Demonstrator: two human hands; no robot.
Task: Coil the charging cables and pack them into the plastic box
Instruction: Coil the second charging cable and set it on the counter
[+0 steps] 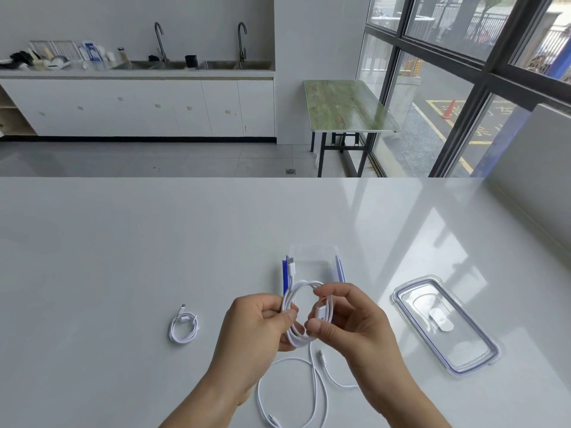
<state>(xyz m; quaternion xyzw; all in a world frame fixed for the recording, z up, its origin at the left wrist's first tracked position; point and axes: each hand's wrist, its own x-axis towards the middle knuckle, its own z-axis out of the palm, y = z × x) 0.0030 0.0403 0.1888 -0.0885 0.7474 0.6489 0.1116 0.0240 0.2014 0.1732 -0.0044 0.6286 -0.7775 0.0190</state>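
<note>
Both hands hold one white charging cable [298,338] wound into a ring above the table. My left hand [256,329] pinches the ring's left side, and one plug sticks up past it. My right hand [355,322] pinches the ring's right side together with the other plug. Just behind the hands stands the clear plastic box [315,261] with blue clips, lid off; nothing shows inside it. A coiled white cable [183,329] lies on the table to the left. A loose, uncoiled white cable [296,393] sprawls on the table under my wrists.
The box's clear lid [445,325] lies flat on the white table [123,257] to the right. A low white wall edge [531,193] borders the table's far right. Beyond are a green folding table [346,109], a sink counter and windows.
</note>
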